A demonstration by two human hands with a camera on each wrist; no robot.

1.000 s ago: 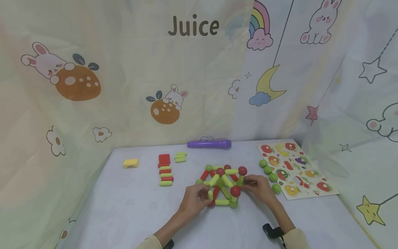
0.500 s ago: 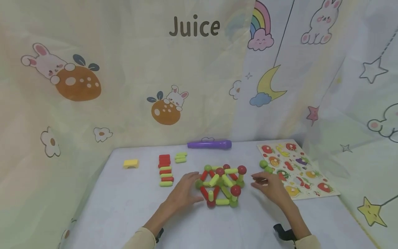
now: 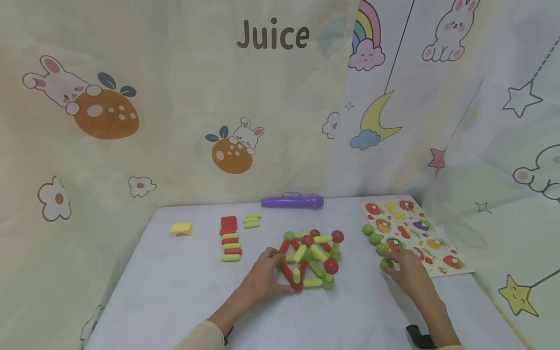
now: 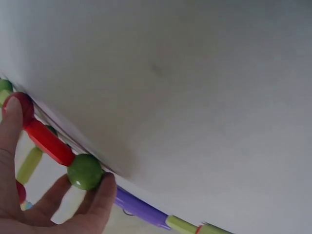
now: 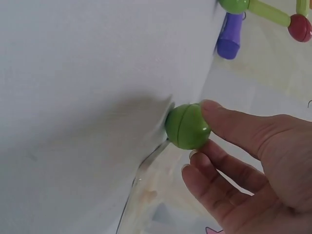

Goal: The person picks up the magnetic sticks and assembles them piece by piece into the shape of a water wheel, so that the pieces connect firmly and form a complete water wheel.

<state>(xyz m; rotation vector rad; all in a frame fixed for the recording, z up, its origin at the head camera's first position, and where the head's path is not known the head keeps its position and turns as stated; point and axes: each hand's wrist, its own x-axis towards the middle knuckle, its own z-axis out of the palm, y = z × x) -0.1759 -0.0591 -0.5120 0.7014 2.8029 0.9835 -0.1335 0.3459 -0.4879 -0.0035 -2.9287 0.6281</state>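
A framework of red and yellow-green rods joined by red and green balls stands mid-table, with a short yellow-green rod upright on its near red ball. My left hand holds its left side. In the left wrist view the thumb lies on a red ball and fingers rest at a green ball, a red rod between them. My right hand pinches a loose green ball between thumb and fingers, at the near end of a row of green balls.
A fruit-picture board lies at the right beside the green balls. Loose red and green rods line up left of the framework, with several green rods behind. A yellow block sits far left; a purple microphone-shaped stick lies at the back edge.
My right hand has left the framework and moved right to the green balls, now pinching the nearest one. The left hand let go of the upright rod and took hold of the framework's left side.
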